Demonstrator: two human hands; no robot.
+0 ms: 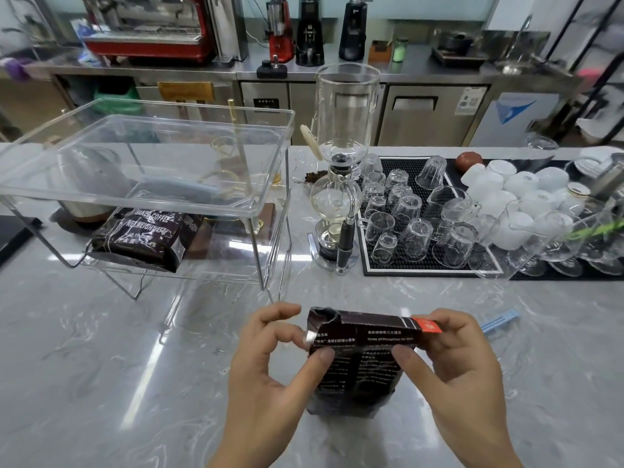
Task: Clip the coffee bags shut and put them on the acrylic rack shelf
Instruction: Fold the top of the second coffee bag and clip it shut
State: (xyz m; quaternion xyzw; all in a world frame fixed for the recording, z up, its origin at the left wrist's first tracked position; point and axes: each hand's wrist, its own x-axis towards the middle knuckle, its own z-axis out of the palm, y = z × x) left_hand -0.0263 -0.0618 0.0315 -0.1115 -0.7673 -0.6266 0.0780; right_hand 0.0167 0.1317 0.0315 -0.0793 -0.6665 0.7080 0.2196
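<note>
Marble counter, near edge: dark foil coffee bag (358,363) upright.
Your left hand (270,359) and right hand (452,363) pinch its top; crease it flat before clipping.

Two bare forearms entering from the bottom edge, sleeveless as far as visible. Left hand (270,359) and right hand (449,359) ungloved, without rings, watch or bracelet; fingernails short, unpainted.
</note>
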